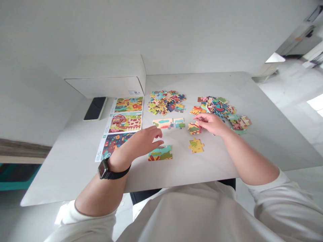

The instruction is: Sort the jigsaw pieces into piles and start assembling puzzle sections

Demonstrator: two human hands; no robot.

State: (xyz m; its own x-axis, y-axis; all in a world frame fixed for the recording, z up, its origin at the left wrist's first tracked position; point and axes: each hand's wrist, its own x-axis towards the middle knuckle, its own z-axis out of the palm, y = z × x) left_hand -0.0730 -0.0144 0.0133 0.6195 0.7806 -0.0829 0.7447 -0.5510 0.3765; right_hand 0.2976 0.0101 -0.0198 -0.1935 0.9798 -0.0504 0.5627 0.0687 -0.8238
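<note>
My left hand (143,141), with a black watch on the wrist, hovers over the table with fingers loosely curled and apart, just above a joined green-and-blue puzzle section (160,153). My right hand (210,123) pinches an orange-green puzzle piece (193,128) with its fingertips. A single yellow piece (196,145) lies in front of it. A small joined strip of pieces (168,123) lies between the hands. Two heaps of loose pieces sit further back: one in the middle (166,102), one at the right (222,111).
A reference sheet (122,125) with three pictures lies at the left, a black phone (95,108) beside it. A white box (108,77) stands at the back left against the wall. The white table (75,161) ends close to my body.
</note>
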